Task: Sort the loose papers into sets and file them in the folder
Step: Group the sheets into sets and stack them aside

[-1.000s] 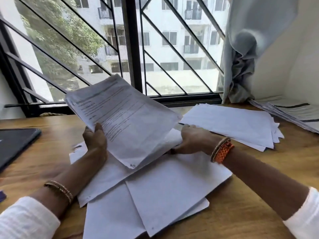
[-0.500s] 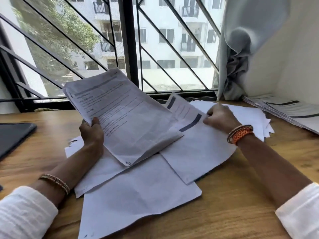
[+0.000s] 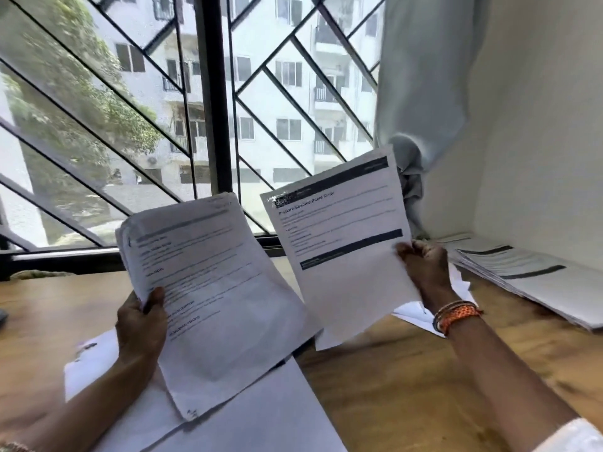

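We held two lots of paper up toward the window, side by side, and we judged this was for comparing their headings before choosing a set for each. Our left hand (image 3: 141,324), at lower left of the frame, gripped a sheaf of printed sheets (image 3: 208,288) by its left edge, thumb curled over the front, the sheaf tilted back so its text faced us. Our right hand (image 3: 421,262), at centre right, pinched a single printed sheet (image 3: 342,243) at its right edge, raised a little higher. That sheet carried two dark bands and a heading that seemed to read "Prepare Sesame Paste Drink"; its smaller lines were too blurred to read, as was the sheaf's text.

Blank-side-up loose sheets (image 3: 267,415) lay on the wooden table (image 3: 391,386) at bottom centre, under the sheaf. A sorted stack with dark bands (image 3: 528,275) sat at the right edge, against the wall. No folder showed in the frame.
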### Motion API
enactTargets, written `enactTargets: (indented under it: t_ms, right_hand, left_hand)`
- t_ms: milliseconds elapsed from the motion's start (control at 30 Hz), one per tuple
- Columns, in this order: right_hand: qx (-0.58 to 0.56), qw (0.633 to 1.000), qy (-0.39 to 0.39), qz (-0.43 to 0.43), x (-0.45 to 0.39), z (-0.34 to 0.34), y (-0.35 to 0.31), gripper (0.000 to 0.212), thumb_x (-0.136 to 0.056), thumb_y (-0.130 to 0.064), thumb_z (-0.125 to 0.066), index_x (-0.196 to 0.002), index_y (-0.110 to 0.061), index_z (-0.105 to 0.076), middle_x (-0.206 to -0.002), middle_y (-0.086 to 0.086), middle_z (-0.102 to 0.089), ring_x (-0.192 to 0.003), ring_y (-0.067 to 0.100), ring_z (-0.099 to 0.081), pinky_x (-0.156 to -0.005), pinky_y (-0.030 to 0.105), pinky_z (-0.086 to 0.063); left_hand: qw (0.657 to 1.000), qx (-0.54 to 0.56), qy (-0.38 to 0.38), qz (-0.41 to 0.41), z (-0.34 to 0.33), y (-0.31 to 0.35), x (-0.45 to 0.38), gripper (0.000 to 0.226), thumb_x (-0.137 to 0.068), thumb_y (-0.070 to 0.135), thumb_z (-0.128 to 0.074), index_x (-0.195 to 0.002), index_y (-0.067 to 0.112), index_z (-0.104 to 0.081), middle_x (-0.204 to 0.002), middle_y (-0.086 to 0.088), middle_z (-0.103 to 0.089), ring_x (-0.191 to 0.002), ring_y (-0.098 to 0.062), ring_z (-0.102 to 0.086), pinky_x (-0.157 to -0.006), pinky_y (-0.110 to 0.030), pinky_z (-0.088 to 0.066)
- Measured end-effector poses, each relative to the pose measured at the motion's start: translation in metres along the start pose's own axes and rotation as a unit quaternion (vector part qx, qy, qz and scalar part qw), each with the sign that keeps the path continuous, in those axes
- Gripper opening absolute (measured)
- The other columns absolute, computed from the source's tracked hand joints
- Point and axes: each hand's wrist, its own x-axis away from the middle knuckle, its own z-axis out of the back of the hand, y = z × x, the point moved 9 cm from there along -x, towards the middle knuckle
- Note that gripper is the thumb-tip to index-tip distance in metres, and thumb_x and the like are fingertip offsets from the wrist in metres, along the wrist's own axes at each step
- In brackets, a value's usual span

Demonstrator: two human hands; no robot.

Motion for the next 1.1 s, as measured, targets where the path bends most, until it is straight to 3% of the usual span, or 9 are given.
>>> enactTargets:
  t_ms: [100,233,467,600,733,767,900,967,1100]
  right_hand:
    - [-0.013,1.0,-0.006,-0.014,0.001,0.0,0.007,0.02,-0.088,-0.012,-0.066,-0.068,-0.012,-0.066,-0.068,0.0,-0.063,-0.063,0.012,-0.049,-0.061,0.025,-0.043]
    - [-0.016,1.0,-0.009,-0.017,0.002,-0.001,0.008,0.023,-0.09,-0.011,-0.064,-0.067,-0.014,-0.066,-0.062,-0.006,-0.061,-0.063,0.012,-0.045,-0.051,0.018,-0.042]
    - [-0.01,1.0,-0.018,-0.009,0.003,-0.004,0.004,0.011,-0.089,-0.01,-0.064,-0.079,-0.007,-0.068,-0.071,0.002,-0.063,-0.069,0.014,-0.048,-0.056,0.02,-0.043]
    - [0.063,0.996,0.065,0.002,-0.006,0.028,0.003,0.012,-0.087,-0.012,-0.066,-0.084,-0.001,-0.071,-0.08,0.004,-0.063,-0.077,0.016,-0.049,-0.068,0.024,-0.038]
    - [0.091,0.99,0.111,0.001,-0.01,0.057,0.007,0.016,-0.087,-0.006,-0.063,-0.073,0.003,-0.062,-0.062,0.002,-0.05,-0.066,0.016,-0.043,-0.045,0.012,-0.033]
    - [0.091,0.99,0.106,-0.008,-0.009,0.055,0.009,0.013,-0.087,-0.005,-0.063,-0.075,0.0,-0.062,-0.06,0.001,-0.048,-0.062,0.016,-0.043,-0.046,0.009,-0.033]
    - [0.039,0.996,0.07,-0.036,-0.003,0.024,0.017,0.016,-0.086,-0.008,-0.066,-0.075,0.005,-0.067,-0.077,0.016,-0.065,-0.077,0.018,-0.051,-0.07,0.029,-0.043]
    - [0.008,0.998,0.033,-0.048,0.005,-0.002,0.017,0.02,-0.086,-0.012,-0.067,-0.066,-0.01,-0.065,-0.075,0.009,-0.065,-0.078,0.018,-0.054,-0.073,0.036,-0.048]
    - [-0.039,0.998,-0.033,-0.048,0.024,-0.047,0.016,0.022,-0.084,-0.019,-0.07,-0.063,-0.015,-0.069,-0.068,-0.001,-0.068,-0.071,0.015,-0.055,-0.07,0.037,-0.049]
  left_hand:
    - [1.0,0.014,-0.006,-0.001,-0.001,0.002,0.002,0.03,-0.098,0.013,-0.05,-0.123,-0.002,-0.055,-0.118,-0.024,-0.06,-0.109,-0.041,-0.055,-0.087,-0.041,-0.04]
    - [1.0,0.024,-0.013,0.003,-0.002,0.006,0.006,0.026,-0.098,0.016,-0.049,-0.117,0.0,-0.058,-0.108,-0.019,-0.061,-0.094,-0.027,-0.053,-0.084,-0.042,-0.042]
    - [0.999,0.038,-0.017,0.001,-0.003,0.013,0.011,0.026,-0.098,0.013,-0.049,-0.118,-0.002,-0.057,-0.103,-0.01,-0.057,-0.094,-0.023,-0.051,-0.082,-0.036,-0.039]
    - [0.995,0.092,-0.035,-0.003,-0.006,0.031,0.019,0.022,-0.098,0.011,-0.048,-0.116,0.002,-0.055,-0.097,-0.008,-0.059,-0.086,-0.022,-0.052,-0.067,-0.024,-0.049]
    - [0.987,0.133,-0.08,0.028,-0.016,0.041,0.022,0.013,-0.099,0.016,-0.047,-0.106,0.009,-0.056,-0.09,-0.006,-0.062,-0.076,-0.017,-0.056,-0.062,-0.023,-0.046]
    - [0.986,0.133,-0.096,0.037,-0.021,0.043,0.023,0.013,-0.099,0.016,-0.047,-0.102,0.009,-0.058,-0.087,-0.004,-0.063,-0.073,-0.016,-0.057,-0.062,-0.025,-0.045]
    - [0.973,0.118,-0.192,0.059,-0.055,0.057,0.032,0.019,-0.099,0.017,-0.047,-0.089,0.013,-0.063,-0.074,0.001,-0.07,-0.065,-0.015,-0.066,-0.059,-0.028,-0.051]
    - [0.968,0.113,-0.22,0.052,-0.074,0.067,0.038,0.018,-0.098,0.015,-0.049,-0.089,0.012,-0.065,-0.077,-0.001,-0.071,-0.066,-0.016,-0.066,-0.063,-0.03,-0.053]
    - [0.969,0.125,-0.203,0.072,-0.1,0.081,0.041,0.021,-0.097,0.007,-0.047,-0.083,0.014,-0.062,-0.08,-0.005,-0.065,-0.069,-0.02,-0.061,-0.059,-0.028,-0.054]
